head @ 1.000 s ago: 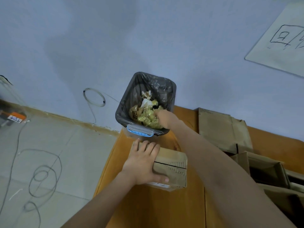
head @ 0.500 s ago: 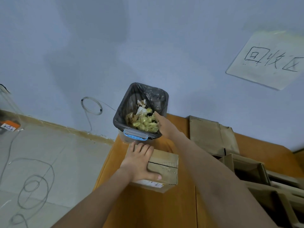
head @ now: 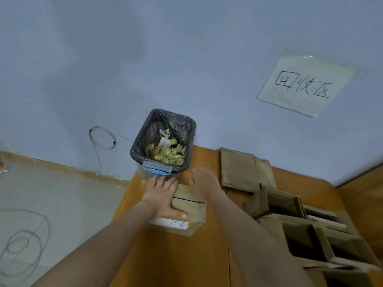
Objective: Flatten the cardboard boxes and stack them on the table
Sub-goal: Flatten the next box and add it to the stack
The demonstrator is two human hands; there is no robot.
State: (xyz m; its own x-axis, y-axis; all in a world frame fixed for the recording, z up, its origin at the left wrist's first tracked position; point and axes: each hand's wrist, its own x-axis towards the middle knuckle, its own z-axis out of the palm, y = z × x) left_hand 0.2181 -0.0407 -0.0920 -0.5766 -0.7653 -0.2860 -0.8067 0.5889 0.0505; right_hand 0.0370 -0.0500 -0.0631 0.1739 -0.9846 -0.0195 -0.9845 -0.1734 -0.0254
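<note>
A small taped cardboard box [head: 190, 212] with a white label stands on the wooden table [head: 180, 259]. My left hand [head: 163, 195] rests flat on the box top, fingers straight, thumb along its near side. My right hand [head: 204, 182] hovers with relaxed fingers just above the box's far right corner, in front of the bin, holding nothing. A flattened cardboard box [head: 244, 168] lies at the back of the table. Several open cardboard boxes [head: 300, 228] crowd the right side.
A bin [head: 163, 141] lined with a dark bag and holding yellowish scraps stands at the table's far left corner against the wall. A paper sign [head: 304, 85] hangs on the wall. Cables [head: 20, 245] lie on the floor to the left.
My right hand has pulled back out of the bin toward the small box, and it is empty. My left hand stayed on the box. The camera tilted up.
</note>
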